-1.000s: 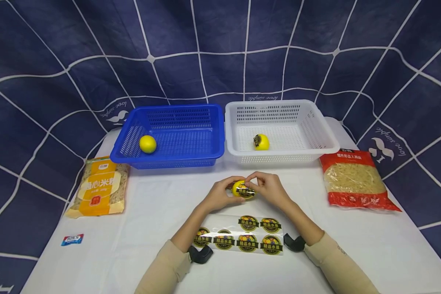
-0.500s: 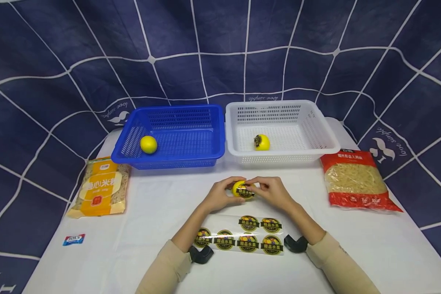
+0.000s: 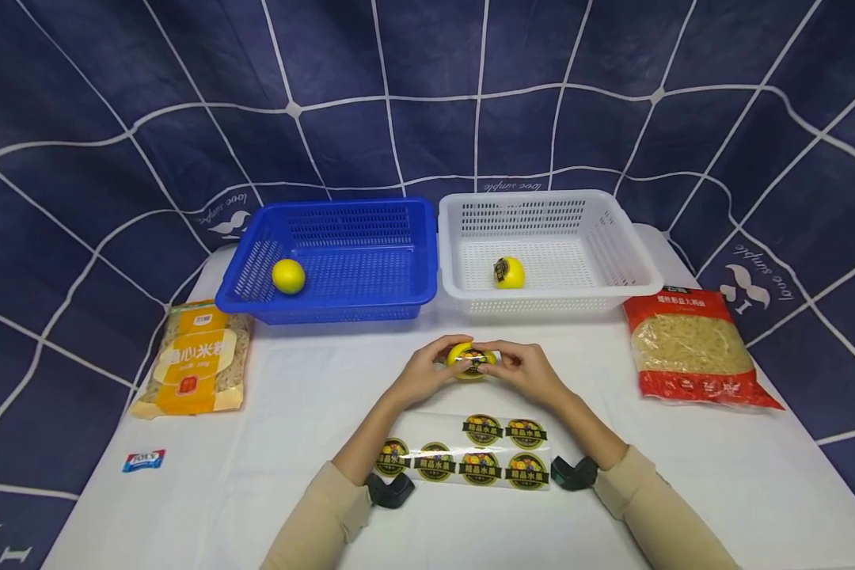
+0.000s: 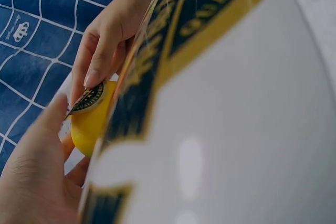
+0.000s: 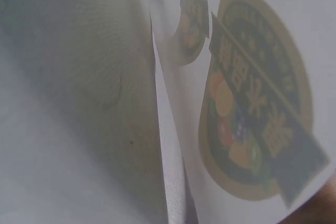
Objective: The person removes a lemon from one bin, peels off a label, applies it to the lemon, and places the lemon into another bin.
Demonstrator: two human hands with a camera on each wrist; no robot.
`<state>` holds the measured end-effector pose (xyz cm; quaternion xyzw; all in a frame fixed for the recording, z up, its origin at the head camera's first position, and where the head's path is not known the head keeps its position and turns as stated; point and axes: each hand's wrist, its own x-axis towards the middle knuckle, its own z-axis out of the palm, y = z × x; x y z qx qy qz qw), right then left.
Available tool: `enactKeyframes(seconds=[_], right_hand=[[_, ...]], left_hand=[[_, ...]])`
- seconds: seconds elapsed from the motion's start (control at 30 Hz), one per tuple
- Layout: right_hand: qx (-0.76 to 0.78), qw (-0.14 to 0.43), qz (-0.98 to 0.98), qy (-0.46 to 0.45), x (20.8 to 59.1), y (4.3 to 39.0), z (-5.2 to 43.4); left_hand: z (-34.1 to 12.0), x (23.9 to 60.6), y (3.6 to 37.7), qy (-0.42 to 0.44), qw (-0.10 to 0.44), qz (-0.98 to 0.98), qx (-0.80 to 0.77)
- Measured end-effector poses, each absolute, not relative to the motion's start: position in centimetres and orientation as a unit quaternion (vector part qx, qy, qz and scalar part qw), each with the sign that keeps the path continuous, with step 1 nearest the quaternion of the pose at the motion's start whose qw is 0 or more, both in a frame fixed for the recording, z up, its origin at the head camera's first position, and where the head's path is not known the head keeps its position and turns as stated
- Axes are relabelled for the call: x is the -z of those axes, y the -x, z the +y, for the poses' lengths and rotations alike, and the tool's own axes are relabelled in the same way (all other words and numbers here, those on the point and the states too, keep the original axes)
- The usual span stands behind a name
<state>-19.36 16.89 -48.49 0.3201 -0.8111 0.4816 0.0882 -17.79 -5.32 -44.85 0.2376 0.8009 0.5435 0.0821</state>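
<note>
The worktop (image 3: 313, 412) carries, from biggest down, a blue basket (image 3: 399, 294) at 11 o'clock of the hands and a white basket (image 3: 616, 261) at 1 o'clock. A red noodle packet (image 3: 691, 348) lies out at 3 o'clock, an orange rice-noodle packet (image 3: 195, 360) at 9 o'clock, and a sticker sheet (image 3: 463, 459) lies flat at 6 o'clock, just under the wrists. The blue basket holds a bare lemon (image 3: 288, 276); the white one holds a labelled lemon (image 3: 509, 272).

The step in hand looks like labelling. The left hand (image 3: 427, 372) is curled round a yellow lemon (image 3: 470, 362), cupping it from 9 o'clock just above the worktop. The right hand (image 3: 523, 370) meets it from 3 o'clock, its fingertips pinching and pressing a dark round sticker (image 3: 476, 361) onto the fruit's near face. The left wrist view shows the sticker (image 4: 88, 98) only partly down, one edge lifting off the peel beneath the right fingertips (image 4: 94, 74).

What this calls for next, as I judge it, is smoothing that loose edge flat while the left hand keeps the lemon from turning. Going by where the labelled fruit sits, this one probably belongs in the white basket.
</note>
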Motion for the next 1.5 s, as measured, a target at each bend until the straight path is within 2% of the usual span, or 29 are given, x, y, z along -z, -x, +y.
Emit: enactKeyframes(seconds=[0.23, 0.6, 1.0, 1.5], right_hand=[[-0.524, 0.046, -0.792, -0.309, 47.0, 18.7, 16.6], [-0.626, -0.061, -0.735, -0.255, 45.7, 18.5, 16.3], [-0.635, -0.075, -0.731, -0.24, 45.8, 18.3, 16.1], [-0.634, -0.077, -0.743, -0.197, 45.5, 18.4, 16.0]], left_hand=[[-5.3, 44.8, 17.9, -0.231, 0.085, 0.793, -0.557], [-5.4, 44.9, 18.3, -0.235, 0.084, 0.78, -0.573], [-4.7, 44.8, 17.8, -0.173, 0.083, 0.766, -0.614], [-4.7, 45.8, 18.5, -0.186, 0.089, 0.76, -0.616]])
